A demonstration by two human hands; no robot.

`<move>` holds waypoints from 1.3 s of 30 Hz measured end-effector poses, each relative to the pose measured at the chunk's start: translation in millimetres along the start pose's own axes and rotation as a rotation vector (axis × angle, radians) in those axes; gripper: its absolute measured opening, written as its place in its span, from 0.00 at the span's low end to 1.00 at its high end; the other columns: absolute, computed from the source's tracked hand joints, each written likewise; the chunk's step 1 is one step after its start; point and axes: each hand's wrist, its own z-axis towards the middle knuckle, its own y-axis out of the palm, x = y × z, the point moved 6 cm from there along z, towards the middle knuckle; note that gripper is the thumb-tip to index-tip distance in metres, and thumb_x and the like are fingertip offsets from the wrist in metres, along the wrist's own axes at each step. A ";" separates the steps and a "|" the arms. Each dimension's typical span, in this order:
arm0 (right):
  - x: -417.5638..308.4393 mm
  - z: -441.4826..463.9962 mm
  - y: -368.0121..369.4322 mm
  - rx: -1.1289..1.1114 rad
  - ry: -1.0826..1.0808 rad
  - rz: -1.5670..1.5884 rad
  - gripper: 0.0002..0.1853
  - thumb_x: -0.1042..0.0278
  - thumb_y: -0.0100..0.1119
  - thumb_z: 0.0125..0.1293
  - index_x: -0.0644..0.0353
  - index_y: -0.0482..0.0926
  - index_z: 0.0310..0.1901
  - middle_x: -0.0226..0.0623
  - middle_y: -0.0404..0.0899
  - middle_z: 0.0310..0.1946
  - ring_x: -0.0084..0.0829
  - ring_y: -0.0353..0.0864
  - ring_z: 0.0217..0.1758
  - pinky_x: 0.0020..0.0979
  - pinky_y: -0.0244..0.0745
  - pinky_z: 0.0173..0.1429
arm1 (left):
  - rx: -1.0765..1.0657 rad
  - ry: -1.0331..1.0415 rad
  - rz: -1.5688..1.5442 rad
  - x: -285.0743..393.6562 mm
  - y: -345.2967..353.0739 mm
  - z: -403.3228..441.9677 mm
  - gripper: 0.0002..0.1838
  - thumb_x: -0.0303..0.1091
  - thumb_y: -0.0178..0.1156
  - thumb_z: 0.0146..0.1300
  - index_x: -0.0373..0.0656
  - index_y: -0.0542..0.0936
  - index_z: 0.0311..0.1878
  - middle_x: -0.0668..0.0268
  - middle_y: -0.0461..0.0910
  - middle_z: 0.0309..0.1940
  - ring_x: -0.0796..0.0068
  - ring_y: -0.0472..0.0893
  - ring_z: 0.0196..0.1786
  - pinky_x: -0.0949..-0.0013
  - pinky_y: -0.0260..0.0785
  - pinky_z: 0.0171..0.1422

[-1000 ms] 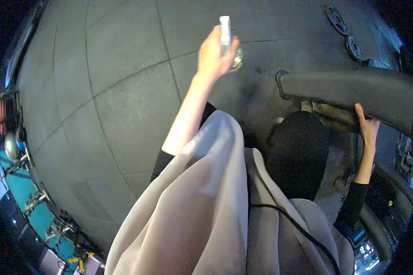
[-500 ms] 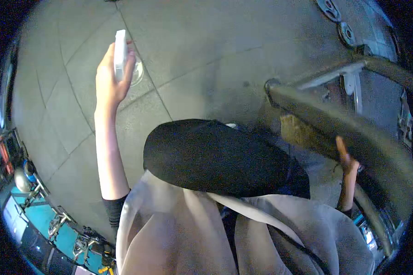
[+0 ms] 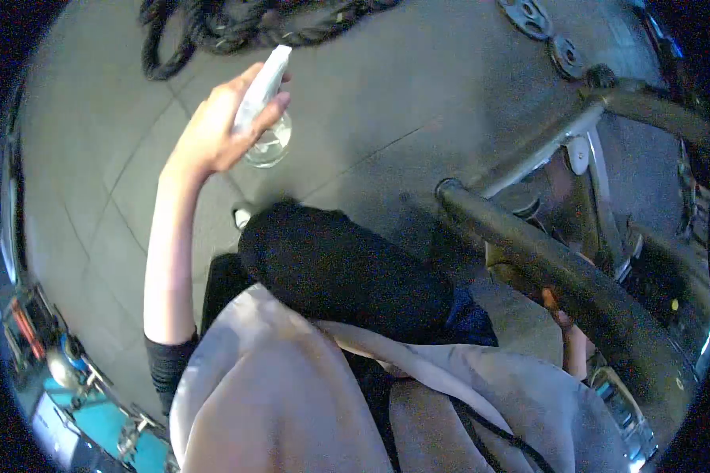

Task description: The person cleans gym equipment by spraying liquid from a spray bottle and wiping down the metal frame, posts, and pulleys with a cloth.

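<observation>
My left hand (image 3: pixel 225 130) is closed around a spray bottle (image 3: pixel 268 79), its white top pointing up and away from me. Below the fingers shows the clear round bottom of the bottle, held over the floor. At the right, my right hand (image 3: pixel 558 309) is beside the thick dark tube (image 3: pixel 560 256) of a gym machine. One finger shows at the tube's near edge, and the other fingers are hidden behind it. Whether that hand touches the tube or holds anything I cannot make out.
A heavy black rope (image 3: pixel 237 27) lies coiled at the far side of the floor. Weight plates (image 3: pixel 566 55) rest at the upper right, beyond the machine frame (image 3: pixel 544 150). Gym equipment (image 3: pixel 63 366) lines the left edge. My dark-trousered leg (image 3: pixel 339 268) is stepping forward.
My left hand has moved right with the spray bottle, which now tilts more. My right hand has dropped lower and partly behind the tube. The rope has come into view.
</observation>
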 end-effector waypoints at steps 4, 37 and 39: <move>6.8 -15.1 -13.4 0.045 0.049 0.055 0.40 0.63 0.67 0.45 0.60 0.59 0.61 0.42 0.63 0.59 0.42 0.62 0.62 0.39 0.54 0.67 | -0.109 0.232 0.082 8.4 1.9 72.8 0.19 0.41 0.53 0.62 0.37 0.70 0.50 0.58 0.77 0.37 0.70 0.75 0.41 0.69 0.66 0.49; 5.0 -60.8 45.0 0.022 1.424 0.729 0.30 0.53 0.70 0.47 0.56 0.71 0.50 0.35 0.74 0.45 0.34 0.75 0.46 0.30 0.69 0.52 | -0.796 1.028 0.222 169.4 221.2 325.9 0.18 0.36 0.59 0.52 0.42 0.67 0.44 0.53 0.73 0.39 0.46 0.73 0.45 0.54 0.66 0.46; -9.1 -49.7 23.2 -0.061 1.245 0.598 0.26 0.52 0.68 0.48 0.47 0.74 0.49 0.34 0.74 0.45 0.36 0.77 0.45 0.31 0.72 0.49 | -0.804 1.032 0.156 178.7 226.5 338.9 0.19 0.35 0.59 0.52 0.42 0.67 0.45 0.52 0.73 0.40 0.46 0.73 0.45 0.54 0.66 0.46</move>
